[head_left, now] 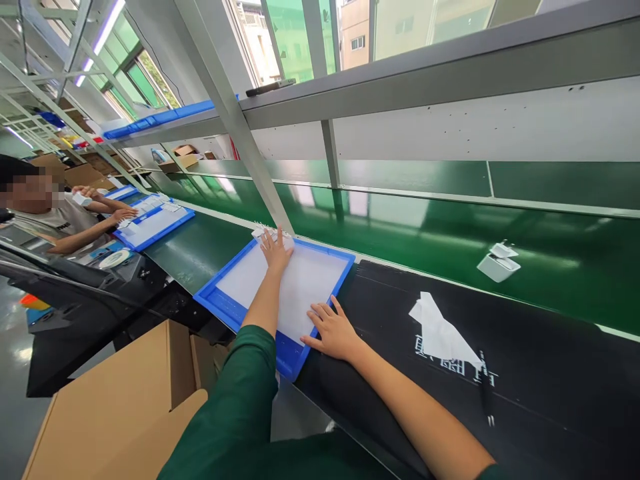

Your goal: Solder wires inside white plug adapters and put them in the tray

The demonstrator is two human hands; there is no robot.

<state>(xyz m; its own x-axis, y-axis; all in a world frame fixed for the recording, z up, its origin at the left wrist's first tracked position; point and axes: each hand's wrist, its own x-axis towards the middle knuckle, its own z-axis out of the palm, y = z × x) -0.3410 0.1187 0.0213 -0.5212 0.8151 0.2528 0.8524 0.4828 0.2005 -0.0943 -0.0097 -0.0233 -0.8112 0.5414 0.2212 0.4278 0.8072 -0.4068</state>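
A blue tray [225, 308] with a white lining lies in front of me across the bench edge. At its far left corner, my left hand [277, 252] rests spread over several small white pieces with thin prongs [259, 233], which look like plug chargers; the fingers partly hide them. My right hand [333, 331] lies with fingers apart over the tray's right rim, touching the rim and lining. To the right, a crumpled white cloth or tissue [440, 330] and a dark pen [485, 393] lie on a black mat [540, 373] with white lettering.
White plug chargers [499, 263] sit on the green conveyor belt [400, 230] beyond the mat. A cardboard box [115, 400] stands at lower left. Farther left, a co-worker [65, 213] handles white pieces over another blue tray [160, 230]. A slanted metal post [240, 127] rises behind my tray.
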